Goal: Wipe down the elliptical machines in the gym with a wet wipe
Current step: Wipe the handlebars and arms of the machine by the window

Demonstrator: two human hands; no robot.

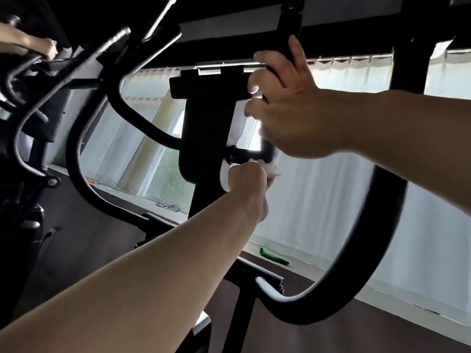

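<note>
both hands are clenched on the same elliptical machine. the left hand (248,186) is balled into a fist round a crumpled white wet wipe (274,171), pressing it against the low bend of the inner grip bar (286,31), just beside the black console post (206,128). the wipe seems bunched so it can wrap the tube and rub all round it. above it, the right hand (285,108) grasps the same bar higher up, fingers curled round it and thumb along the top; this likely steadies the bar and braces the reach while the lower hand scrubs.

my read is that the wiping is mid-way: this bar is being worked on, and nothing shows whether the other parts are done.

to the right of the hands, a thick curved swing handle (377,238) loops down and back toward the frame; its twin (76,159) curves on the left of the post. beyond the hands hang sheer white curtains (318,200) over bright windows, with a green packet (274,259) lying below them, well under the left hand. far to the upper left, another person's hand (49,48) holds a neighbouring machine (38,98).
</note>
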